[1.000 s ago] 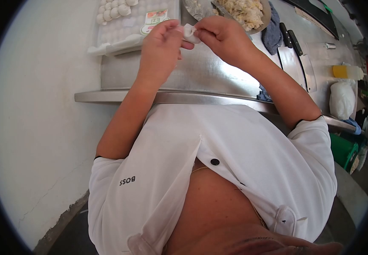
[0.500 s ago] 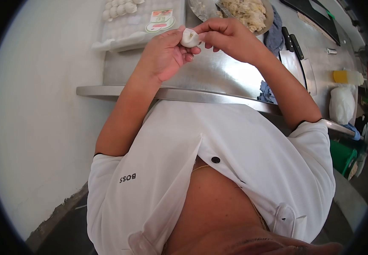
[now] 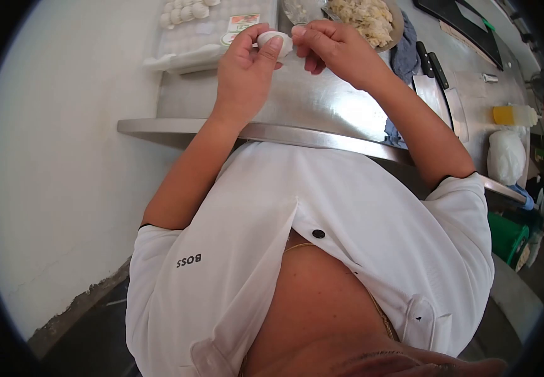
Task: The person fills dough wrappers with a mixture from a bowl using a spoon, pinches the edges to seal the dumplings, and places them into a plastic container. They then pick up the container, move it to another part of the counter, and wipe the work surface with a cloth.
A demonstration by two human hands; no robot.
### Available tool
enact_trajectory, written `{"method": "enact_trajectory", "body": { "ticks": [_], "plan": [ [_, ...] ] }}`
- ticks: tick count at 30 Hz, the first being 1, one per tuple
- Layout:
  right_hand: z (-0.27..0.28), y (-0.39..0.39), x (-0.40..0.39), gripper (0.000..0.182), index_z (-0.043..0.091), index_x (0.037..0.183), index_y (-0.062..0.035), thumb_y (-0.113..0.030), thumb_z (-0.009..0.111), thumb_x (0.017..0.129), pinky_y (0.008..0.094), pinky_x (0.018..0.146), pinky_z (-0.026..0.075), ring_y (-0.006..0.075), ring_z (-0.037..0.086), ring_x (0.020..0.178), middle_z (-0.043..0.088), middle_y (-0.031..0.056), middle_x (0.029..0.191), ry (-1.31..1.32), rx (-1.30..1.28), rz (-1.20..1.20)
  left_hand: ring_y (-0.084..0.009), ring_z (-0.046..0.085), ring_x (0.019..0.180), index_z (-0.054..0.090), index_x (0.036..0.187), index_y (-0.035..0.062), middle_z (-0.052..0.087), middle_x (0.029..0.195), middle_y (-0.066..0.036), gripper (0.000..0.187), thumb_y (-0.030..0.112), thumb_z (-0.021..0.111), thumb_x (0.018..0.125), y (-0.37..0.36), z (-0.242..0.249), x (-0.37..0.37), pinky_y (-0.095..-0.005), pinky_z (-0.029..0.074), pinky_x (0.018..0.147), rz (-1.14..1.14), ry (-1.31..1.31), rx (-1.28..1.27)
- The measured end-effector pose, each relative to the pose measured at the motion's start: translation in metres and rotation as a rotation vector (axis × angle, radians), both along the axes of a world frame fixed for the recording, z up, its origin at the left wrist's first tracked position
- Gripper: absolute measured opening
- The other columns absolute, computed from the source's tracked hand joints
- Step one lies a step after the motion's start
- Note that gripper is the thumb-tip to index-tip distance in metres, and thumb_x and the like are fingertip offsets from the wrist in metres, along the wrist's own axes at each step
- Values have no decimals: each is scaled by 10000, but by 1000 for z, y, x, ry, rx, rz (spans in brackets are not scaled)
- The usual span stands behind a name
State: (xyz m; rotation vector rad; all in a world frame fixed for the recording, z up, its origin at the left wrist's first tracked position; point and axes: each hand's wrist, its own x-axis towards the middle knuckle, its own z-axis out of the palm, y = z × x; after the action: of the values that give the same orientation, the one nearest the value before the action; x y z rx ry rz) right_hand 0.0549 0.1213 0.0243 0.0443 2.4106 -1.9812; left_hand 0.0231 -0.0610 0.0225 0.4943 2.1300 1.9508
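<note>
A small white dough dumpling [image 3: 274, 43] sits in my left hand [image 3: 245, 78], gripped between thumb and fingers above the steel table. Its edge looks folded, and my fingers cover part of it. Close on its right is my right hand [image 3: 329, 51], thumb and index finger pinched together and the other fingers curled. A narrow gap seems to part those fingertips from the dough. Whether anything small is between them I cannot make out. Beyond my hands lies a bowl of pale chopped filling [image 3: 363, 22] with a utensil in it.
At the back left, a plastic-wrapped tray [image 3: 190, 60] carries white dumplings [image 3: 184, 12]. To the right are a blue-grey cloth [image 3: 405, 58], black-handled knives [image 3: 438, 69], a yellow squeeze bottle [image 3: 504, 114] and a white plastic bag [image 3: 505, 157]. The steel table's front edge [image 3: 322, 138] runs before me.
My left hand has turned, its thumb now lying over the dumpling. My right fingers have shifted up slightly and come away from the dumpling's edge.
</note>
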Motion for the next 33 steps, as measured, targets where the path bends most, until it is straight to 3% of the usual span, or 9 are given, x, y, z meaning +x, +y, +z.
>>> {"method": "enact_trajectory", "body": {
  "ticks": [2,6,9,11,23,25,27,28,33],
  "plan": [
    [6,-5,6,274,673,904,-9,-280,636,921,251,629,483,99,582,614,637,48,740,-54,-167,44,-172,643,972,553,1222,-32,638,1063,-87,351,250,430,1052,-3,-3,4,-309,525,783,-74,177,-51],
    [-1,-4,7,264,676,906,-13,-276,646,912,249,616,474,87,580,630,636,33,743,28,-157,49,-205,643,967,550,1227,-29,627,1121,-113,355,257,447,1044,-6,1,5,-325,525,797,-96,38,212],
    [6,-7,9,259,678,926,-7,-263,641,916,244,607,459,87,581,643,632,32,742,50,-152,57,-234,642,955,558,1208,-30,616,1150,-134,359,271,470,1032,-18,10,0,-338,517,789,-151,-369,426],
    [3,-6,10,204,666,1003,7,-186,621,952,244,642,502,74,575,684,626,20,816,135,86,153,-247,645,932,572,1176,-25,632,1116,-131,352,277,480,1022,-25,6,-8,-339,507,775,-409,-640,414],
    [9,-34,-12,173,682,939,-27,-190,625,928,241,602,474,67,571,661,593,0,688,54,58,141,-218,644,873,576,1125,-7,646,1017,-103,283,242,486,1024,-46,6,-17,-348,510,761,-217,-659,456],
    [9,-40,-22,177,677,969,-38,-202,664,904,266,612,489,112,602,670,626,33,766,112,241,113,-217,639,851,566,1117,-24,643,1003,-116,310,262,492,1022,-48,5,-27,-340,513,742,-160,-622,456],
    [11,-54,-33,217,665,1023,-65,-221,698,876,317,632,513,186,619,692,638,76,876,531,437,13,-216,635,828,555,1109,-41,640,989,-130,339,281,498,1021,-51,8,-39,-332,516,723,-105,-586,457],
    [19,-59,-35,273,648,1086,-89,-243,701,867,370,667,530,256,635,743,630,110,950,525,522,86,-226,640,841,559,1111,-33,637,1003,-138,320,267,489,1024,-53,11,-46,-349,524,728,-85,-569,476],
    [9,-80,-84,298,648,1100,-65,-248,673,867,407,705,529,304,661,801,650,147,929,580,661,49,-242,650,838,556,1121,-50,630,1029,-172,339,269,506,1016,-69,27,-69,-363,539,702,53,-503,368]
  ]
}}
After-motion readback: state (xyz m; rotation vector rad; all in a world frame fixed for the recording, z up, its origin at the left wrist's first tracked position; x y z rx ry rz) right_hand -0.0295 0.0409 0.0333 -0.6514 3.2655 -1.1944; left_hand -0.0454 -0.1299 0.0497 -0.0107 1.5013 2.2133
